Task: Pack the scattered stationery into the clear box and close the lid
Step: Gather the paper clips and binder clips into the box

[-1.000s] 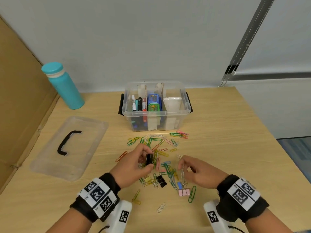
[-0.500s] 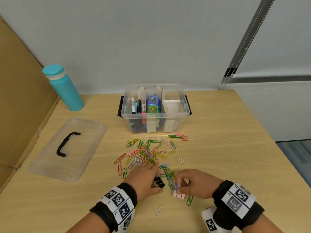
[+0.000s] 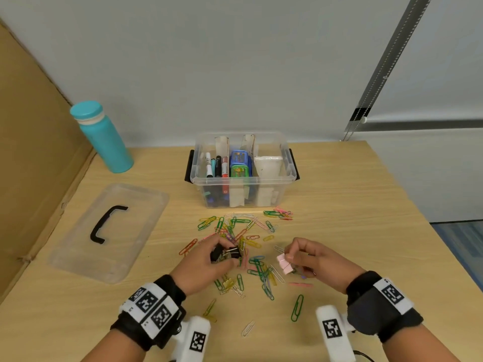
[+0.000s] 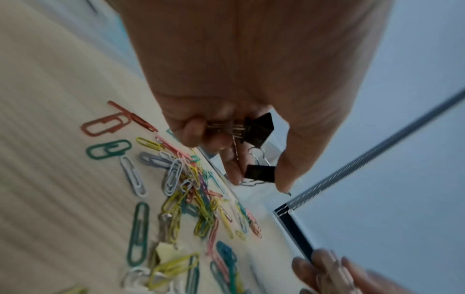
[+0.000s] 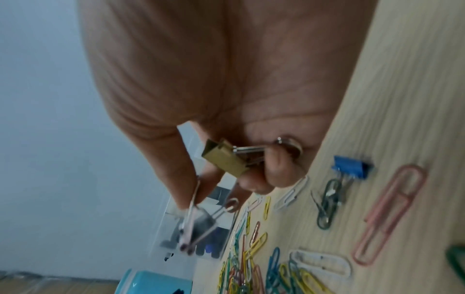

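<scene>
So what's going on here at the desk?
A person is tidying stationery. The left hand holds black binder clips, the right hand pinches a pink binder clip and holds a gold one. Paper clips lie scattered before the open clear box; its lid sits aside.

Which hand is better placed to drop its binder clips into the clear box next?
Left, marginally: the left hand already grips black binder clips and sits more directly before the clear box.

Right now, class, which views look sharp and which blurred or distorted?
Head view: evenly lit, sharp on the clear box, edges bowed. Left wrist view: black binder clips sharp, table smeared. Right wrist view: gold binder clip sharp, pink clip blurred.
</scene>
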`<move>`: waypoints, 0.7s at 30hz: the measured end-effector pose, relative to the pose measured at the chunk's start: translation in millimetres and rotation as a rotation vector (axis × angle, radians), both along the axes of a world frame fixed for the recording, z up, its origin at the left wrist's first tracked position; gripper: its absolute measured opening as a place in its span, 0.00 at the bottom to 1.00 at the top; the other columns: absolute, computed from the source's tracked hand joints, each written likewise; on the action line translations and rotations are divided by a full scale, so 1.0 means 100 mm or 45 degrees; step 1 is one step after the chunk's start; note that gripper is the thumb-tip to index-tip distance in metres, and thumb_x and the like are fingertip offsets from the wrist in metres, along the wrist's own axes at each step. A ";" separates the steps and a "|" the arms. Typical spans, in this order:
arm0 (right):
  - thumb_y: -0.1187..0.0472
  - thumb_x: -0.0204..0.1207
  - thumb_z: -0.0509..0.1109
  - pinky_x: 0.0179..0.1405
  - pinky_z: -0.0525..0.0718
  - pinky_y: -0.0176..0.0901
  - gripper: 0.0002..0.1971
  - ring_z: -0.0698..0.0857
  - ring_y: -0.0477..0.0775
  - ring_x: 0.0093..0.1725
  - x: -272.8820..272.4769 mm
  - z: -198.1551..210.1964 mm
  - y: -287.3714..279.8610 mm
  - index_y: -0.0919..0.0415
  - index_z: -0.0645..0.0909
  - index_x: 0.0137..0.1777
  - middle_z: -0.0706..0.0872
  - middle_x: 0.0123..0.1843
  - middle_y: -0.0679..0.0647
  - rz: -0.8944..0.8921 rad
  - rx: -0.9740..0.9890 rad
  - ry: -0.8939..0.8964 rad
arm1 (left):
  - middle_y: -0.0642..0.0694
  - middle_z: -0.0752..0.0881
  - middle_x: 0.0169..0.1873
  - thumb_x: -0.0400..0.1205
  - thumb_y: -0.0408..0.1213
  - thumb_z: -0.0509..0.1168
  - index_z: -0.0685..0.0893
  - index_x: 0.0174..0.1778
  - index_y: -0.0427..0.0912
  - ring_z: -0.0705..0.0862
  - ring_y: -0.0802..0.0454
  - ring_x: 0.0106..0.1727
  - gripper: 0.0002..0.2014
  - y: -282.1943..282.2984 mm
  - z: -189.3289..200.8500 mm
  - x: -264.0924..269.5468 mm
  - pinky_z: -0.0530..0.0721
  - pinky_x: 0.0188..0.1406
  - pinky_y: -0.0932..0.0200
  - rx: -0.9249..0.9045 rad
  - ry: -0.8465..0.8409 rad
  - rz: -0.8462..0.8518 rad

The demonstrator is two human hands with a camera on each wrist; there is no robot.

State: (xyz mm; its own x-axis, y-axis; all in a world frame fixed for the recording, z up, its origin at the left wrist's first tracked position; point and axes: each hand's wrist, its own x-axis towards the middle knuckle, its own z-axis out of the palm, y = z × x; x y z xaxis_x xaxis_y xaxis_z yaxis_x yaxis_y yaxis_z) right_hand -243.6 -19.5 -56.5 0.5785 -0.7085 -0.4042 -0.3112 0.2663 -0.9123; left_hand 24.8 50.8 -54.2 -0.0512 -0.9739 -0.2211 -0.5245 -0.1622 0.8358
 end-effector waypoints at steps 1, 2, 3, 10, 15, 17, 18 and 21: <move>0.57 0.72 0.73 0.30 0.66 0.39 0.08 0.70 0.49 0.31 0.01 -0.01 0.00 0.54 0.79 0.35 0.81 0.42 0.54 -0.066 0.074 -0.053 | 0.54 0.85 0.50 0.77 0.42 0.72 0.81 0.53 0.48 0.81 0.67 0.46 0.11 0.00 0.02 0.03 0.74 0.43 0.76 0.014 0.056 0.028; 0.58 0.73 0.71 0.29 0.65 0.40 0.07 0.70 0.49 0.30 0.01 -0.03 0.00 0.56 0.78 0.36 0.80 0.43 0.58 -0.132 0.144 -0.110 | 0.53 0.86 0.50 0.78 0.40 0.71 0.81 0.54 0.47 0.82 0.68 0.44 0.10 0.00 0.04 0.05 0.75 0.43 0.77 0.025 0.116 0.057; 0.60 0.75 0.69 0.27 0.64 0.40 0.07 0.70 0.50 0.29 0.02 -0.04 0.00 0.59 0.77 0.37 0.80 0.44 0.63 -0.193 0.204 -0.163 | 0.52 0.86 0.50 0.79 0.38 0.70 0.81 0.55 0.46 0.82 0.71 0.42 0.10 0.00 0.06 0.06 0.75 0.42 0.78 0.034 0.180 0.090; 0.66 0.79 0.57 0.19 0.59 0.38 0.06 0.69 0.51 0.25 0.05 -0.05 0.01 0.58 0.73 0.42 0.81 0.36 0.58 -0.669 0.482 -0.420 | 0.39 0.79 0.47 0.79 0.34 0.68 0.81 0.60 0.47 0.71 0.58 0.27 0.14 -0.02 0.06 0.13 0.68 0.29 0.63 0.227 0.700 0.360; 0.53 0.79 0.65 0.16 0.55 0.36 0.08 0.69 0.48 0.26 -0.03 -0.07 -0.02 0.57 0.76 0.44 0.75 0.31 0.52 -0.674 0.477 -0.396 | 0.39 0.76 0.44 0.82 0.27 0.61 0.80 0.64 0.39 0.70 0.57 0.28 0.15 -0.02 0.03 0.09 0.68 0.25 0.64 0.320 0.849 0.387; 0.55 0.76 0.70 0.13 0.59 0.34 0.10 0.70 0.47 0.25 -0.07 -0.09 -0.03 0.58 0.74 0.39 0.74 0.32 0.52 -0.640 0.364 -0.228 | 0.42 0.83 0.44 0.81 0.24 0.60 0.79 0.61 0.37 0.72 0.57 0.28 0.13 -0.01 0.04 0.06 0.69 0.23 0.65 0.329 0.926 0.405; 0.57 0.76 0.71 0.13 0.60 0.34 0.09 0.71 0.47 0.25 -0.09 -0.10 -0.03 0.59 0.75 0.39 0.74 0.32 0.53 -0.629 0.293 -0.150 | 0.43 0.85 0.43 0.81 0.22 0.59 0.79 0.59 0.37 0.72 0.56 0.28 0.13 -0.01 0.04 0.05 0.69 0.22 0.65 0.328 0.964 0.412; 0.64 0.78 0.69 0.14 0.64 0.33 0.02 0.72 0.47 0.24 -0.19 -0.07 -0.05 0.61 0.80 0.45 0.80 0.34 0.54 -0.518 0.099 0.084 | 0.43 0.86 0.42 0.79 0.19 0.61 0.77 0.58 0.39 0.73 0.55 0.28 0.15 -0.02 0.05 0.05 0.71 0.21 0.66 0.327 1.010 0.459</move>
State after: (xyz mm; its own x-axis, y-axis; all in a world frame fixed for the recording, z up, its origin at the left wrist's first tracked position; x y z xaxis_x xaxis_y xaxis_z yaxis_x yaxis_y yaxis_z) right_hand -262.2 -24.3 -63.7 0.2288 -0.8398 -0.4923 -0.2234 0.4469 -0.8662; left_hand 29.9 49.1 -49.1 0.0171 -0.8860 -0.4634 0.3084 -0.4362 0.8453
